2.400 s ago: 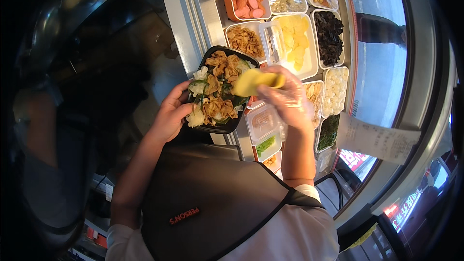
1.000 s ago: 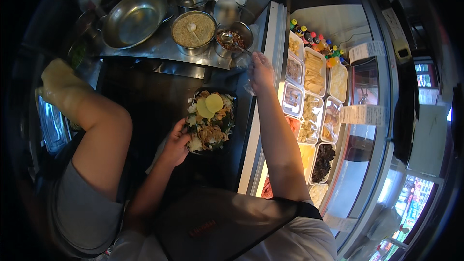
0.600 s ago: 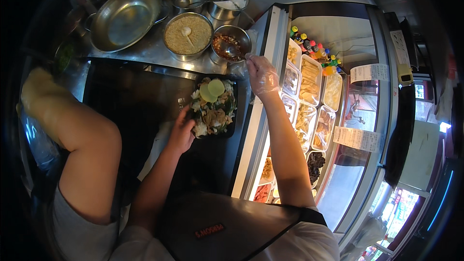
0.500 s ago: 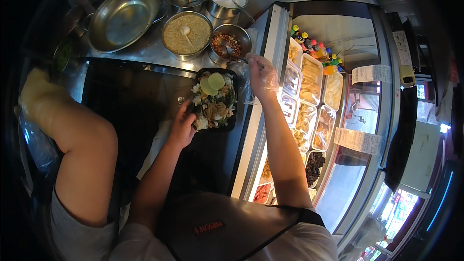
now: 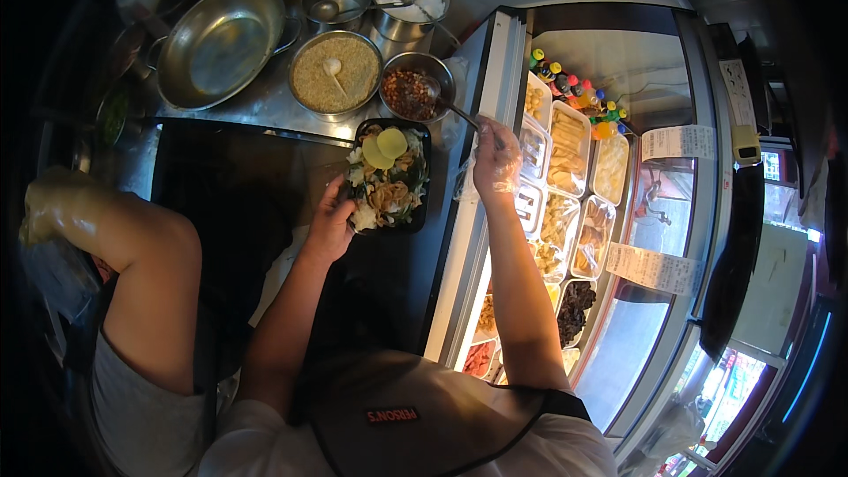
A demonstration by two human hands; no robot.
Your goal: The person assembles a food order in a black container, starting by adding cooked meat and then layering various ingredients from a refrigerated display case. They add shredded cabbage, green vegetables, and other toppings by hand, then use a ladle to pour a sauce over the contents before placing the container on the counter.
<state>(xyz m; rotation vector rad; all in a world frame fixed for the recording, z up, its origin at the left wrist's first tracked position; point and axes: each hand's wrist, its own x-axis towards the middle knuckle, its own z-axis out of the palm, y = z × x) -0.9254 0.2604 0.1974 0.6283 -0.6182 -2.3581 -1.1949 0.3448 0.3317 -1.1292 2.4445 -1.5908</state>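
Observation:
My left hand point(image 5: 330, 225) grips the near left side of a black takeout box point(image 5: 427, 190). White rice, dark greens, pale sliced pieces and two round yellow-green slices fill it. In a thin clear glove, my right hand point(image 5: 497, 159) is closed on the handle of a metal spoon point(image 5: 459, 112). The spoon's head dips into the right side of a steel bowl point(image 5: 448, 79) of reddish, nut-like bits, just beyond the box. Some of the spoon's head is hidden among those bits.
A pot of tan grains point(image 5: 309, 104), a pot of white powder point(image 5: 380, 22) and a wide steel pan point(image 5: 172, 93) stand behind. Rightward is a lit display case point(image 5: 503, 44) with food trays. A co-worker's gloved hand point(image 5: 57, 203) and bent arm are at left.
My right hand has shifted slightly right and nearer me, drawing the spoon's head rightward in the bowl. The bits there look stirred. My left hand still holds the box in nearly the same place.

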